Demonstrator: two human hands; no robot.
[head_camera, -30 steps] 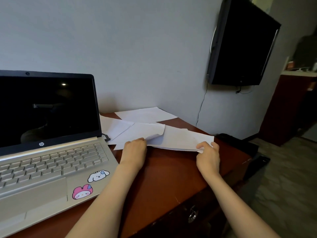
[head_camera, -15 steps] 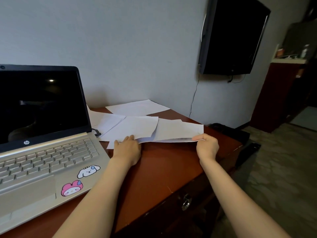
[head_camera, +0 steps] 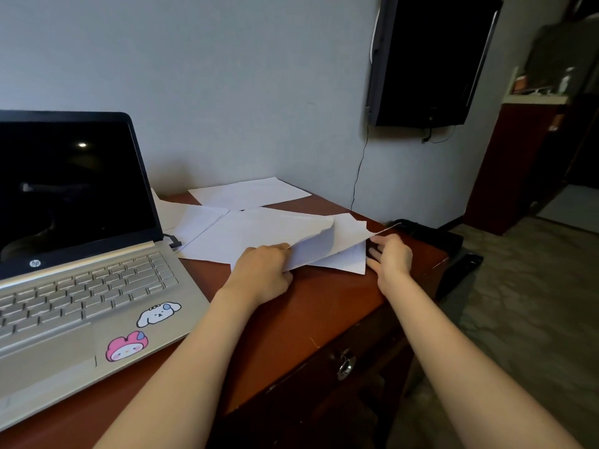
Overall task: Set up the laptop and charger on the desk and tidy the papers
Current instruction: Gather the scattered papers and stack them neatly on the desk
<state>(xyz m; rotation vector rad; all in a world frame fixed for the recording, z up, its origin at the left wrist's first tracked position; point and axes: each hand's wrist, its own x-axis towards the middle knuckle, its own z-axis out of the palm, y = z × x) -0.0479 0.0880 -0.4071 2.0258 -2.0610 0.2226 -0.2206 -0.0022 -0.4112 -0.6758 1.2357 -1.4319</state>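
Fingers [head_camera: 282, 248] of our left hand [head_camera: 262, 270] curl round the near edge of the loose papers [head_camera: 259, 233] and hold the top sheet [head_camera: 312, 246] bent up off the others. Our right hand [head_camera: 390, 254] lies at the right edge of the same pile, near the desk [head_camera: 324, 306] corner. Its fingers [head_camera: 372, 255] are stretched almost straight toward the sheets under a raised paper corner; we cannot tell whether the thumb pinches it. The papers lie overlapped on the desk between the laptop [head_camera: 81, 286] and the wall, with one more sheet [head_camera: 249, 194] apart at the back. The laptop stands open at left, its screen dark, with a black plug [head_camera: 173, 243] at its right side and two cartoon stickers [head_camera: 142, 328] on its palm rest.
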